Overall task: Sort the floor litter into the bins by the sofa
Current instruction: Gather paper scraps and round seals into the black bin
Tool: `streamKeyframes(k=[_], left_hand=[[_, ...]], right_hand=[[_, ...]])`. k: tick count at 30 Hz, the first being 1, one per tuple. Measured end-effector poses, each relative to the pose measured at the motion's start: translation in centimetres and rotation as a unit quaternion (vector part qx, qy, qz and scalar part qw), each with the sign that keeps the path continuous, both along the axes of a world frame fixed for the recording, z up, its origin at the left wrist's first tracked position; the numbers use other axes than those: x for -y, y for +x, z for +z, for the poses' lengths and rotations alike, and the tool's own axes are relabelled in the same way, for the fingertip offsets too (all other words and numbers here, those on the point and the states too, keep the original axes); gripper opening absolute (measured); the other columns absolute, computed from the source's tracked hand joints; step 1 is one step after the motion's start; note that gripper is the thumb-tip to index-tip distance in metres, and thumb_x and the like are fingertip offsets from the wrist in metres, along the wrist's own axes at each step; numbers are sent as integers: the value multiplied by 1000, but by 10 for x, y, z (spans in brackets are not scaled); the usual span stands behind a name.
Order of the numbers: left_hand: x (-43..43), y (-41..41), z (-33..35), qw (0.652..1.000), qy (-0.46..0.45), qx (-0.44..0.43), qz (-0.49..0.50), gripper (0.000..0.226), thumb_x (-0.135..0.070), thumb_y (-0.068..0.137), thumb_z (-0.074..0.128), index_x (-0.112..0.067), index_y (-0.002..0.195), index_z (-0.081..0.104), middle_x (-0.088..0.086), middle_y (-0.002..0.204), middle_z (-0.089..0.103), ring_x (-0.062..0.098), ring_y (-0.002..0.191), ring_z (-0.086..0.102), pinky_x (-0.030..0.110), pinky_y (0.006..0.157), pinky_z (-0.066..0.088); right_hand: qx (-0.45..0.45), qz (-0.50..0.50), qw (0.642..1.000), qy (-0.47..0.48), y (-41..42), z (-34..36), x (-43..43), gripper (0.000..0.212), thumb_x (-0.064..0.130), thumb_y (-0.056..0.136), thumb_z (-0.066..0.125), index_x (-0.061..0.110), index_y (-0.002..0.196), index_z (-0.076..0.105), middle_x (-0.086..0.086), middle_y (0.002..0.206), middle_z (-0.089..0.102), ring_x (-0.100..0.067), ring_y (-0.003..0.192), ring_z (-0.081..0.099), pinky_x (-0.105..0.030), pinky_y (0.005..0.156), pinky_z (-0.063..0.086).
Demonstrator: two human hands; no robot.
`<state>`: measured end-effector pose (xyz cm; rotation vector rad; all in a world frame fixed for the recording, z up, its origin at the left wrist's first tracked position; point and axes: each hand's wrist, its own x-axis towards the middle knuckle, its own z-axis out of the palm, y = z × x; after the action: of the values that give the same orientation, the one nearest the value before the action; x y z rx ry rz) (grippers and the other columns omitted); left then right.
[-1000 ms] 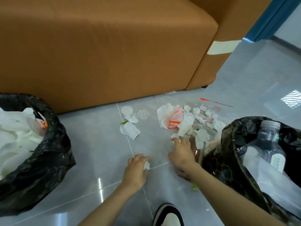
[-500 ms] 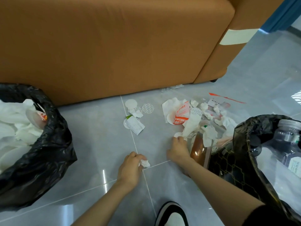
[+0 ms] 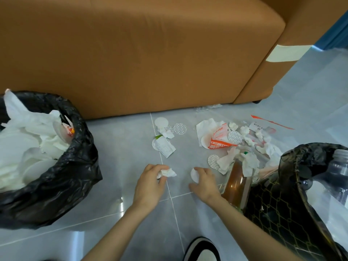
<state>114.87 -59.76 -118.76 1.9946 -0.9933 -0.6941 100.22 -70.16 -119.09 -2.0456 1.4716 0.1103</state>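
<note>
An orange-brown sofa (image 3: 150, 53) fills the upper view, standing on a grey tiled floor (image 3: 120, 147). Two bins are seen, both lined with black bags. The left bin (image 3: 82, 147) is packed with white tissues. The right bin (image 3: 278, 208), patterned with a gold lattice, holds a clear plastic bottle (image 3: 339, 166).

A litter heap (image 3: 244, 140) is spread on the floor between the bins, near the sofa base: crumpled tissues, a red-and-white wrapper (image 3: 218, 138), a printed slip (image 3: 164, 147) and at least three patterned round seals. A brown bottle (image 3: 235, 183) lies against the right bin. The print on the wrapper and slip is too blurred to be read.

Two bare hands are held low over the floor, just in front of the heap. A crumpled tissue (image 3: 167, 173) is gripped in the curled fingers of the left hand (image 3: 150, 185). A white disc (image 3: 194, 175) is pinched between finger and thumb of the right hand (image 3: 205, 183). One shoe toe (image 3: 203, 249) shows at the bottom edge.
</note>
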Motion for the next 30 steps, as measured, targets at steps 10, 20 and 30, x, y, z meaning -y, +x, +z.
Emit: streamKeyframes(k=[10,20,30], left_hand=[[-23,18,33,997,-75,18,29,28,-4,84,63,-26,101,68,-14,94,52,-6,81,54,1,70,40],[-36,26,60,997,-71,23,30,29,-6,86,60,-26,106,67,-11,98,52,-7,81,53,-1,70,38],[-61,75,133,975,-155,114,109,30,-10,90,57,-30,111,63,-13,106,52,-5,82,53,2,71,38]], right_hand=[[-20,-45,999,4,15,-14,-8,57,22,84,69,8,133,41,-11,137,35,-26,124,41,-30,106,34],[116,-115,986,37,31,3,-22,36,9,85,64,10,109,37,-14,112,54,-24,91,50,-37,85,46],[475,-104,863,140,128,120,-55,22,0,90,54,13,107,49,-4,90,67,-9,67,62,-17,55,52]])
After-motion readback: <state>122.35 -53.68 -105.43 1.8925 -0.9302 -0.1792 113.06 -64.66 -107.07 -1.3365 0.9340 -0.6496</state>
